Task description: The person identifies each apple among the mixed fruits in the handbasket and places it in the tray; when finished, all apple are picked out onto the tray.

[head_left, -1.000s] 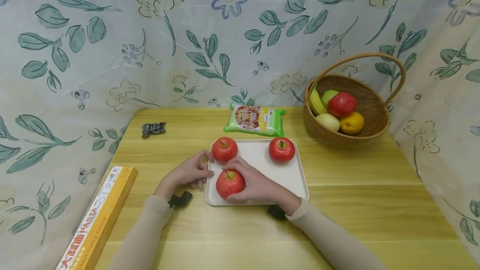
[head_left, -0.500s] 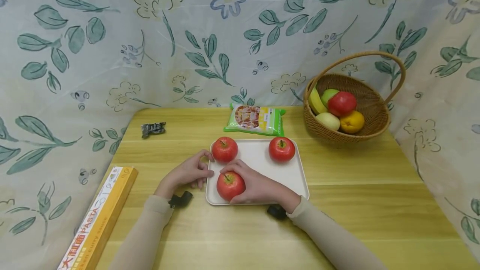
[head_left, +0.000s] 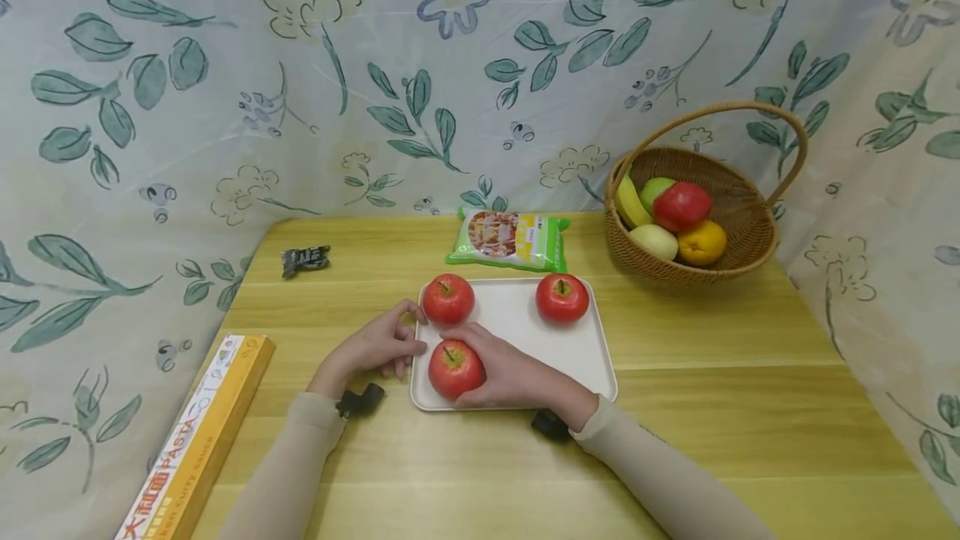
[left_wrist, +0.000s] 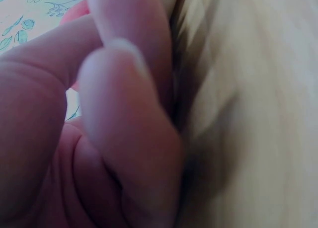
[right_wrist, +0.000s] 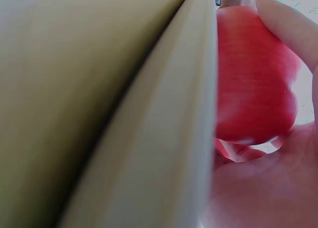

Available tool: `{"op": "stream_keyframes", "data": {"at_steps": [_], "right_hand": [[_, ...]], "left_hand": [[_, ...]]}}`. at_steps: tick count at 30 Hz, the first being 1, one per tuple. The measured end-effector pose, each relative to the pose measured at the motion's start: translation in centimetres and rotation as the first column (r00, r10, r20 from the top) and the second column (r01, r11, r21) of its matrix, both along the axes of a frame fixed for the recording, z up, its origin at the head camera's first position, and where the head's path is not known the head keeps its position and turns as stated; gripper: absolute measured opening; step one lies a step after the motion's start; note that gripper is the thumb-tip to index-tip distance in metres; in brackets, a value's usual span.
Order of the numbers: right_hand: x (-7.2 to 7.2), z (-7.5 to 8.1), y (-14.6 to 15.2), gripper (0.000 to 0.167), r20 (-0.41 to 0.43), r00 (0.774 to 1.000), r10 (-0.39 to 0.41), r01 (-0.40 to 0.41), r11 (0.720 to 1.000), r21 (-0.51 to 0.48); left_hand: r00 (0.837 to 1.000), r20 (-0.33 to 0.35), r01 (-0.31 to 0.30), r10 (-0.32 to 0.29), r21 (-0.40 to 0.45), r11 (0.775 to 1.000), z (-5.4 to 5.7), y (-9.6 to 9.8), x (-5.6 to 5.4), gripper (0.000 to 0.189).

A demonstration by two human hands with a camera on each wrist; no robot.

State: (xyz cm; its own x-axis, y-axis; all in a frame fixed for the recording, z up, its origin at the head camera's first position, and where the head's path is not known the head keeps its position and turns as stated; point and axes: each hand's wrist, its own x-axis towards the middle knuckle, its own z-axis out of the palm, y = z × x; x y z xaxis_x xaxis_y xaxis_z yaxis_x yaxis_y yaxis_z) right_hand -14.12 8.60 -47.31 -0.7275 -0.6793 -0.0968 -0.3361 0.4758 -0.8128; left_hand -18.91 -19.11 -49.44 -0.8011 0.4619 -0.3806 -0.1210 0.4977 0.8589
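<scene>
In the head view, my right hand point(head_left: 506, 373) grips a red apple point(head_left: 454, 372) at the front left of a white tray point(head_left: 577, 369). The right wrist view shows the apple point(right_wrist: 256, 79) between thumb and fingers, close to the tray's side wall point(right_wrist: 154, 138). My left hand point(head_left: 378, 344) rests at the tray's left edge, fingers loosely bent, index finger and thumb by the rim. Up close, its thumb point(left_wrist: 124, 104) hides whether it pinches anything. Another red apple point(head_left: 448, 300) sits at the tray's back left, and a third apple point(head_left: 562, 299) at the back right.
Behind the tray lies a green food packet point(head_left: 510, 240). A wicker basket point(head_left: 738, 219) of fruit stands at the back right. A small black wrapped item point(head_left: 305, 259) lies at the back left, and a long pasta box point(head_left: 198, 440) along the left side.
The gripped apple has turned slightly, its stem shifting a little left and toward the front. My right hand has shifted slightly with it. My left hand stays where it was.
</scene>
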Motion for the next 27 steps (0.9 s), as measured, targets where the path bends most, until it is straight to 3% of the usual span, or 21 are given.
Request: {"op": "stream_keyframes", "data": {"at_steps": [8, 13, 20, 27], "right_hand": [[0.1, 0.2, 0.3, 0.097, 0.023, 1.000, -0.014, 0.014, 1.000, -0.014], [-0.2, 1.2, 1.1, 0.095, 0.054, 0.997, -0.047, 0.050, 0.998, -0.040], [-1.4, 4.3, 3.8, 0.086, -0.017, 0.994, -0.111, 0.107, 0.978, -0.180], [-2.6, 7.9, 8.3, 0.087, -0.146, 0.952, -0.269, 0.219, 0.931, -0.291]], "left_hand": [[1.000, 0.000, -0.001, 0.001, 0.002, 1.000, 0.2, 0.0, 0.1, 0.049], [1.000, -0.002, -0.001, 0.001, 0.008, 1.000, 0.1, 0.0, 0.1, 0.049], [1.000, 0.006, 0.004, -0.005, 0.026, 1.000, 0.0, 0.0, 0.1, 0.050], [1.000, 0.009, -0.001, 0.001, 0.026, 1.000, -0.1, 0.0, 0.1, 0.051]]}}
